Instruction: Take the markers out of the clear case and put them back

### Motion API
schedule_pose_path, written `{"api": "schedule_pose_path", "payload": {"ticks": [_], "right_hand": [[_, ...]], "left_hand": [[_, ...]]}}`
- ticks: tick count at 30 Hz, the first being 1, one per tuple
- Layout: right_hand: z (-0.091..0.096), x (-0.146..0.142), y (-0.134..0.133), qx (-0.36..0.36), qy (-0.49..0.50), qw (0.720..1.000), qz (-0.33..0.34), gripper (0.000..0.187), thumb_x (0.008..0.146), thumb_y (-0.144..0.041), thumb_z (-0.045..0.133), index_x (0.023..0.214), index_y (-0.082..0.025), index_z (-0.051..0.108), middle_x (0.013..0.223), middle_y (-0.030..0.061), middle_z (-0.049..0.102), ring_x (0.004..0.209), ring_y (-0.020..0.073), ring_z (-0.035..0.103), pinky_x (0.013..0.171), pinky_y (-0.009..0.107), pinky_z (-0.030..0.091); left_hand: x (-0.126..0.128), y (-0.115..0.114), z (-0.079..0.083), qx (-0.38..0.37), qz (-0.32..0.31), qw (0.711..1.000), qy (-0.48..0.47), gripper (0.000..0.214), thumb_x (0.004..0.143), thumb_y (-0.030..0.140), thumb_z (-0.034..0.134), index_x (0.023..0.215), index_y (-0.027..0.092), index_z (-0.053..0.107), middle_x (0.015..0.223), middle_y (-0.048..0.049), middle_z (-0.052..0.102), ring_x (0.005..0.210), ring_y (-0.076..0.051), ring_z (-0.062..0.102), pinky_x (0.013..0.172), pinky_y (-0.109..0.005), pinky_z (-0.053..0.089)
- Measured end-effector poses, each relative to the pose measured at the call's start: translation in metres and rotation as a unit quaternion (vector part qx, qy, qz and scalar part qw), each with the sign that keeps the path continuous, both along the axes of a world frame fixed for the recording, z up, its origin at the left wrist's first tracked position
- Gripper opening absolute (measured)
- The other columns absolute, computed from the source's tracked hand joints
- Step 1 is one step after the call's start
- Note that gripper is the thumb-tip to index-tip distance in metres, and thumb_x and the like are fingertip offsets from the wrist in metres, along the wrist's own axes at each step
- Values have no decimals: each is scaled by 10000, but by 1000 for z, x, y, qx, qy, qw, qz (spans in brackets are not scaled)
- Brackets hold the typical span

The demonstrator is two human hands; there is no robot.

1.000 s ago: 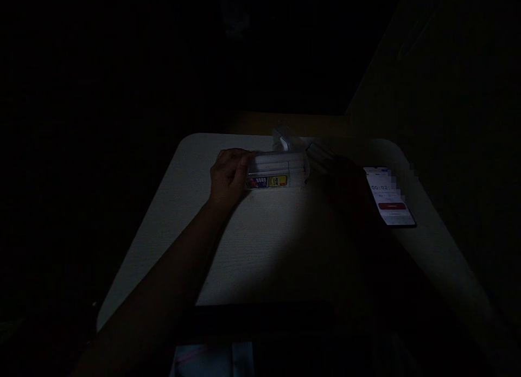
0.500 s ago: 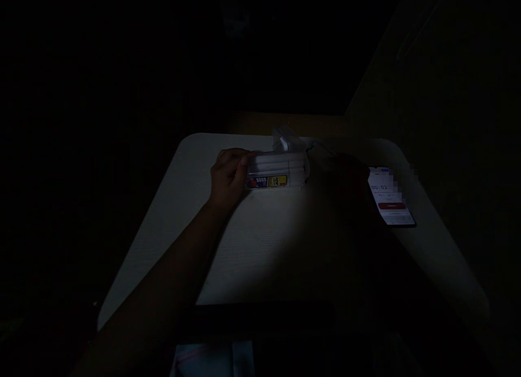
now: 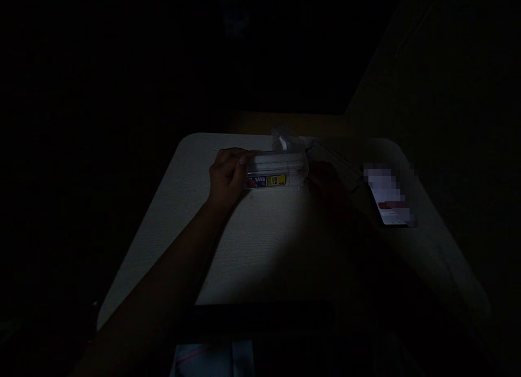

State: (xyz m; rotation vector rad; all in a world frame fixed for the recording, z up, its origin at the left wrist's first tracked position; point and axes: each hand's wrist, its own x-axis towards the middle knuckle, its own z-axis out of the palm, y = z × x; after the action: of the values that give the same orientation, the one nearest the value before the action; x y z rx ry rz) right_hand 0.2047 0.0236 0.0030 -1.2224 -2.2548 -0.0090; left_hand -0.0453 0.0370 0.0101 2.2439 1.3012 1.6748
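Note:
The scene is very dark. My left hand (image 3: 228,175) is closed round the left end of a clear plastic box (image 3: 277,170) with a yellow, red and blue label, lying on a pale table (image 3: 252,241). My right hand (image 3: 328,180) is a dim shape at the box's right end; its fingers are lost in shadow. Crinkled clear wrapping (image 3: 287,141) lies just behind the box.
A lit phone (image 3: 389,197) lies flat on the table's right side. A pale wall or panel rises at the right. Something light with a pink line (image 3: 214,359) shows at the bottom edge, below the table's dark front rim.
My right hand has moved left, off the phone side, up to the box's right end. The left hand and the box have stayed in place.

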Motion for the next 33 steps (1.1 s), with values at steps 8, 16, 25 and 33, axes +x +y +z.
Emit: {"api": "schedule_pose_path", "payload": {"ticks": [8, 16, 25, 33], "right_hand": [[1, 2, 1, -10, -13, 999, -28, 311, 887, -294, 390, 1034, -179, 639, 1071, 113, 597, 1008, 235, 501, 871, 398, 431], [16, 13, -4, -20, -40, 995, -93, 294, 859, -288, 430, 972, -159, 668, 1048, 101, 637, 993, 233, 556, 884, 387, 417], [15, 5, -3, -42, -55, 997, -34, 324, 874, -262, 401, 1075, -185, 643, 1054, 94, 651, 963, 219, 580, 848, 366, 434], [7, 20, 3, -32, 8, 999, 0, 314, 877, -238, 393, 1042, -184, 654, 1009, 66, 653, 919, 171, 588, 816, 304, 447]], "left_hand": [[1, -2, 1, -11, 14, 1000, 11, 319, 911, 363, 376, 955, 222, 659, 941, -23, 640, 905, -132, 572, 824, -312, 466], [0, -1, 1, -1, 7, 1000, 10, 316, 908, 357, 381, 952, 223, 664, 943, -29, 645, 919, -138, 575, 838, -314, 461], [1, -2, 1, -17, 13, 1000, 13, 334, 908, 372, 372, 954, 213, 662, 942, -34, 645, 906, -139, 575, 824, -315, 463], [-1, -1, 0, -8, 3, 1000, 7, 321, 907, 360, 379, 966, 221, 663, 939, -34, 643, 912, -140, 576, 825, -321, 468]]}}
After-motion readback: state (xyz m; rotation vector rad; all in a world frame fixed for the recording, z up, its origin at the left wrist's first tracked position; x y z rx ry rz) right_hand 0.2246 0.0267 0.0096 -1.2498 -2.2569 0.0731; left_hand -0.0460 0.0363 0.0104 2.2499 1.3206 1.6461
